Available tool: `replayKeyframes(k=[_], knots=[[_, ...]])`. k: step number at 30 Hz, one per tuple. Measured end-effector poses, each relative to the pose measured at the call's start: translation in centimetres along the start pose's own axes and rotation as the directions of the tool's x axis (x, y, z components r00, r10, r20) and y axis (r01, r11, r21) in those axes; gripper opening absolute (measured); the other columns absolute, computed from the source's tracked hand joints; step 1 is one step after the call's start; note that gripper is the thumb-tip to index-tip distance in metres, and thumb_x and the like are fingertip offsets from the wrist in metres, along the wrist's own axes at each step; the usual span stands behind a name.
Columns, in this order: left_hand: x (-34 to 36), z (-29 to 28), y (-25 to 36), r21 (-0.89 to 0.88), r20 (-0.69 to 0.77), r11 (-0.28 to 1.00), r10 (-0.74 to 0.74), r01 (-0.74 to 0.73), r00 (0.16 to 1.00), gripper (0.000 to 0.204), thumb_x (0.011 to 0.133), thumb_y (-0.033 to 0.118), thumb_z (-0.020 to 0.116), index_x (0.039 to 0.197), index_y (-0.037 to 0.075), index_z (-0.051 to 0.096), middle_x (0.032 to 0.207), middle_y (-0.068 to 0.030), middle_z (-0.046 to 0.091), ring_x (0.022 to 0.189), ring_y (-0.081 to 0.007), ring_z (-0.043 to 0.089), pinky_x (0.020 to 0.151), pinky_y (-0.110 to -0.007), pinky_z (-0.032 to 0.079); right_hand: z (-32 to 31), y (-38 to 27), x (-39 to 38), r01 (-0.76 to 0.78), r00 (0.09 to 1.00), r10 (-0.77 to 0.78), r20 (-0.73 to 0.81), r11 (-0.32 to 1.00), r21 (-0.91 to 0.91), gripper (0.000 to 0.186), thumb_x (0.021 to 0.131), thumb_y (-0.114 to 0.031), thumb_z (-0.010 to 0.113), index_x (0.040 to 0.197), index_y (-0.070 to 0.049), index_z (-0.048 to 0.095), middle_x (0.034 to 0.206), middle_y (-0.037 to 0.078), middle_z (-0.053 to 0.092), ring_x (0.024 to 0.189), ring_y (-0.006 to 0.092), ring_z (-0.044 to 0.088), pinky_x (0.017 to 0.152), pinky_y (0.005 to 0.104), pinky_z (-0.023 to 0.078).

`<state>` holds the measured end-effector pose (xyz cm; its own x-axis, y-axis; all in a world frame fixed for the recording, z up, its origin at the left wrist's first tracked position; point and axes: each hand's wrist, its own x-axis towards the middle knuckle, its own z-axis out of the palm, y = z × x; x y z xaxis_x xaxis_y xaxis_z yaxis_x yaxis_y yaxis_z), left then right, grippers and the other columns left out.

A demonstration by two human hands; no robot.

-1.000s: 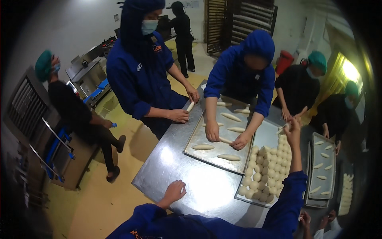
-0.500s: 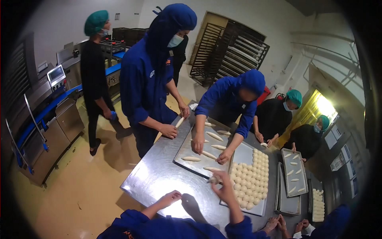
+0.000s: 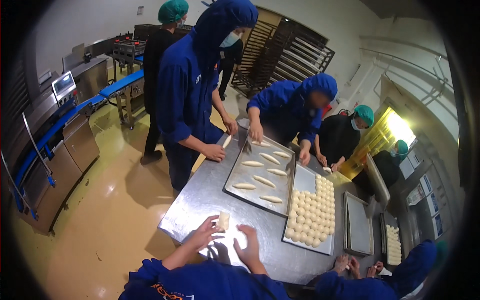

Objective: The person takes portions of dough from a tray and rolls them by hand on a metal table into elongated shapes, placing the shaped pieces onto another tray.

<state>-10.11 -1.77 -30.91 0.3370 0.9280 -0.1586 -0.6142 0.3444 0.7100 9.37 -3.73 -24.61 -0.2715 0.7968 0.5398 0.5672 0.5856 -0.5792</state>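
Close to the front edge of the steel table, a flattened piece of dough (image 3: 223, 221) is pinched at the fingertips of my left hand (image 3: 205, 234). Just right of it my right hand (image 3: 248, 247) holds nothing, its fingers apart and curved toward the dough. Beyond my hands lies a metal tray (image 3: 234, 174) with several long tapered dough pieces (image 3: 264, 181). To the right of that, a second tray (image 3: 326, 246) carries many round dough balls (image 3: 310, 220).
A co-worker (image 3: 192, 90) at the left rolls a dough strip; another (image 3: 295, 107) reaches over the long pieces. Stacked trays (image 3: 359, 220), a tilted tray (image 3: 378, 178) and other people's hands (image 3: 348, 263) are on the right. A conveyor machine (image 3: 60, 135) stands far left.
My right hand came left from beside the dough balls to near my left hand. The dough piece is now at my left fingertips. A co-worker's tray at the right tipped onto its edge.
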Motion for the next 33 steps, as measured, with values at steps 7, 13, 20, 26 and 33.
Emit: replayKeyframes(k=[7,13,20,26,33], knots=[[-1.2,4.2,5.6,0.148,0.276,0.967,0.159,-0.206,0.948,0.049,0.098,0.011,0.059,0.143,0.003,0.04,0.136,-0.0106,0.049,0.121,-0.0204,0.055,0.096,-0.037,0.052,-2.8,1.1,4.6,-0.398,0.916,0.343,0.208,0.708,0.583,0.054,0.092,-0.01,0.066,0.142,-0.002,0.047,0.13,0.012,0.056,0.126,0.0221,0.052,0.103,0.0366,0.045],[-3.5,4.4,6.3,0.232,0.217,0.966,0.063,-0.115,0.974,0.047,0.098,0.013,0.061,0.141,0.003,0.043,0.127,-0.0097,0.057,0.113,-0.0177,0.059,0.092,-0.034,0.054,-2.1,-0.7,6.5,-0.46,0.887,0.248,0.389,0.552,0.695,0.046,0.095,-0.018,0.063,0.137,0.0,0.053,0.123,0.011,0.061,0.12,0.0208,0.055,0.104,0.0372,0.043],[-4.1,4.5,4.8,0.152,-0.021,0.988,0.033,-0.029,0.999,0.043,0.099,0.011,0.061,0.138,0.007,0.045,0.122,-0.0147,0.059,0.108,-0.0196,0.063,0.09,-0.032,0.056,-1.3,-3.6,5.2,-0.227,0.972,0.166,0.166,0.846,0.482,0.046,0.091,-0.004,0.064,0.135,-0.002,0.051,0.116,0.01,0.062,0.11,0.0212,0.062,0.1,0.0368,0.046],[-4.5,5.3,3.7,-0.002,-0.096,1.0,0.006,-0.006,0.995,0.045,0.098,0.008,0.061,0.139,0.006,0.043,0.122,-0.0154,0.058,0.107,-0.0212,0.065,0.091,-0.034,0.057,-1.8,-4.3,3.2,0.212,0.962,-0.225,0.155,0.972,0.097,0.049,0.077,0.004,0.07,0.125,-0.003,0.058,0.11,0.016,0.065,0.103,0.0297,0.065,0.089,0.037,0.052],[-6.0,6.1,4.1,0.273,-0.028,0.957,0.11,-0.098,0.994,0.048,0.092,0.005,0.068,0.135,0.002,0.046,0.127,-0.0129,0.055,0.112,-0.0194,0.061,0.092,-0.03,0.056,-2.5,-3.6,1.1,-0.105,0.994,0.081,0.078,0.916,0.388,0.042,0.082,0.008,0.062,0.123,0.001,0.057,0.107,0.014,0.064,0.094,0.0212,0.07,0.088,0.032,0.052]])
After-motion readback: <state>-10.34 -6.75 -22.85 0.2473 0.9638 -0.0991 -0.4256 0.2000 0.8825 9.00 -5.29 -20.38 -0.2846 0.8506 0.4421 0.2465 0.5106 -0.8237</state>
